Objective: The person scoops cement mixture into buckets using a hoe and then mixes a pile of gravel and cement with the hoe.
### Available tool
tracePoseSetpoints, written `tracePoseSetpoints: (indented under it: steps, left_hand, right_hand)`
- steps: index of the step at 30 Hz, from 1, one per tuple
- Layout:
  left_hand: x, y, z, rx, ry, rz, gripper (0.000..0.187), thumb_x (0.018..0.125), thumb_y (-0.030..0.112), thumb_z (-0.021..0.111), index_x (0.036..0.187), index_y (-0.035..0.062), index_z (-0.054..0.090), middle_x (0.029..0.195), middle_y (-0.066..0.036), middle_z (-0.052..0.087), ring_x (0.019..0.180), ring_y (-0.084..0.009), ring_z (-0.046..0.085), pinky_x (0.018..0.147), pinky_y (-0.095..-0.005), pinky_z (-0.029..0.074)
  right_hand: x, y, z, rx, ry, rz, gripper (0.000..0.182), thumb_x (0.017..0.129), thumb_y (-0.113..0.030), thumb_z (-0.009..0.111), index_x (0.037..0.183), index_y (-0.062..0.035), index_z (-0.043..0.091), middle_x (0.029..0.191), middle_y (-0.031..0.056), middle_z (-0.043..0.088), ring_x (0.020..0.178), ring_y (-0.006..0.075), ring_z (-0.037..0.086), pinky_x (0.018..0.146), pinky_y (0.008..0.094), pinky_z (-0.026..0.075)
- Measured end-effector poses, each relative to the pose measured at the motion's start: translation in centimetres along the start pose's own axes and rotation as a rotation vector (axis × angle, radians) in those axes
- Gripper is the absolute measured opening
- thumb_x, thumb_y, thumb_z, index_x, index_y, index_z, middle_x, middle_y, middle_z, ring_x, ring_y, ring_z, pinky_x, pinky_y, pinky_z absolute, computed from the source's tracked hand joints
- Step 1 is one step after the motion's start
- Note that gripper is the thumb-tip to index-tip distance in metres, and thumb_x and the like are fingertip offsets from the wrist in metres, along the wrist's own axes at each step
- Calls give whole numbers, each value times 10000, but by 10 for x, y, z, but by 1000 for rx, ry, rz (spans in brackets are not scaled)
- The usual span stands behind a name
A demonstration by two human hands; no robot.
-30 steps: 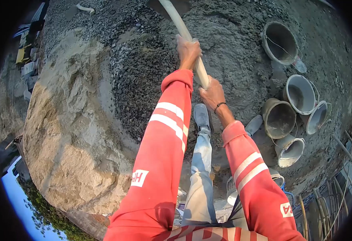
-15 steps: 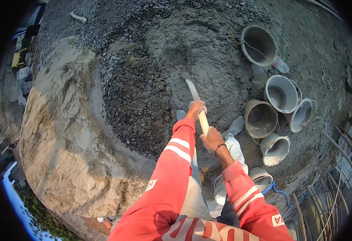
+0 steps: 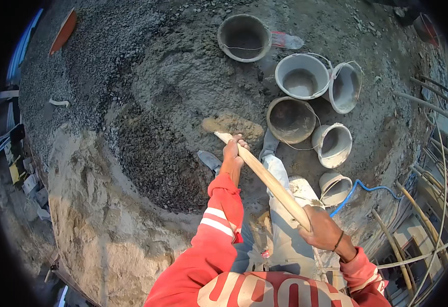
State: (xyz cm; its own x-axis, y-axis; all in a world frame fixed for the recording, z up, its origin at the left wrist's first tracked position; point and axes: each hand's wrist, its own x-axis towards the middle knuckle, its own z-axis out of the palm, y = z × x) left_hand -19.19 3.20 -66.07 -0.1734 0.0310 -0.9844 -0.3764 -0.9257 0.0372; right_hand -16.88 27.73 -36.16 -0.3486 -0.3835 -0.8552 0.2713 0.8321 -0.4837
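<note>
My left hand (image 3: 236, 148) is wrapped around the upper part of a long pale wooden handle, which looks like that of a hoe (image 3: 267, 176). Lower down, close to my body, my right hand (image 3: 320, 228) grips the butt end. Beyond the handle's far tip lies a broad tan, dirt-coated shape (image 3: 234, 125), apparently the hoe's blade. It is over wet grey concrete mix (image 3: 175, 77). Dark gravelly mix (image 3: 157, 158) spreads to the left of my left hand. My shoes stand at the edge of the mix.
Several buckets stand to the right, including a dark one (image 3: 291, 120) beside my foot and a large one (image 3: 244, 38) farther off. Sand (image 3: 91, 204) is heaped at left, with gravel (image 3: 106, 36) behind it. A blue hose (image 3: 372, 188) and bent poles (image 3: 423, 225) lie right.
The hoe has come up and back from the grey mix, its handle now slanting toward my right side. My hands are farther apart, the right nearer my body. The view has shifted.
</note>
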Motion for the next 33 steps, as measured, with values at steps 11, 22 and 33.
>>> tracePoseSetpoints:
  steps: [11, 22, 33]
  left_hand:
    - [91, -204, 71, 177, -17, -112, 216, 822, 106, 738, 892, 76, 536, 691, -32, 493, 605, -180, 518, 615, -348, 487]
    - [-86, 50, 54, 190, -274, 454, 214, 885, 168, 655, 803, 148, 459, 591, 38, 352, 496, -111, 394, 577, -322, 416]
    - [37, 182, 91, 773, 117, 999, 321, 864, 73, 616, 1036, -5, 356, 762, -135, 551, 508, -181, 581, 414, -322, 492]
  right_hand:
    - [89, 372, 71, -291, 405, 431, 327, 718, -106, 703, 1006, -81, 551, 861, 190, 660, 872, 417, 623, 719, 518, 468]
    - [185, 166, 113, -108, 450, -264, 310, 576, -95, 737, 821, -99, 546, 680, 125, 625, 664, 342, 637, 589, 436, 487]
    - [395, -93, 67, -34, 467, -113, 344, 741, -228, 710, 1003, -28, 613, 894, 264, 669, 896, 433, 651, 767, 502, 525]
